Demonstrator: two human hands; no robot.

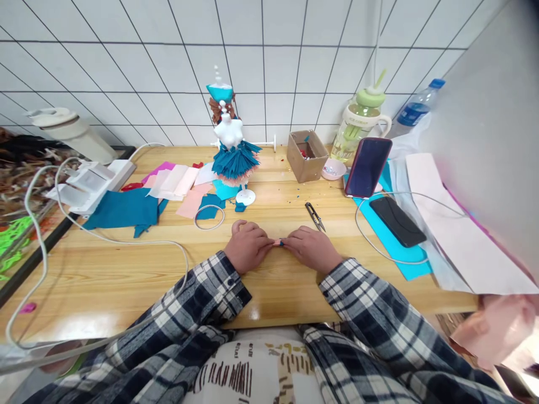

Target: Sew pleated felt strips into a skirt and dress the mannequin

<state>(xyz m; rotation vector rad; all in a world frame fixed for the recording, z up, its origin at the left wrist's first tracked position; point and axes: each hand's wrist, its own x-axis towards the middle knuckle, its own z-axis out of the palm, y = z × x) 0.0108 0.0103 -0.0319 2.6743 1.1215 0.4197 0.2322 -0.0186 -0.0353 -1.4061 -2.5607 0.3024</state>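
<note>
Over the front middle of the wooden table (282,297), my left hand (249,247) and my right hand (312,248) almost meet. Both are closed in a pinch on a tiny pink and teal folded piece (278,243), one at either end. Fingertips cover most of it, so its exact kind is unclear. Beyond my right hand lie thread snips (315,216). A thin pale ring (209,217) is on the table beyond my left hand. Further back stands a small white dress form (228,132) with a pleated teal and pink skirt (236,161).
Teal sheets (122,209) and pink pieces lie at back left, near a white power strip (101,182). A cardboard box (307,156), a propped phone (368,167), a flat black phone (398,220) and a green-lidded jug (360,120) are right. A white cable (185,261) crosses my left sleeve.
</note>
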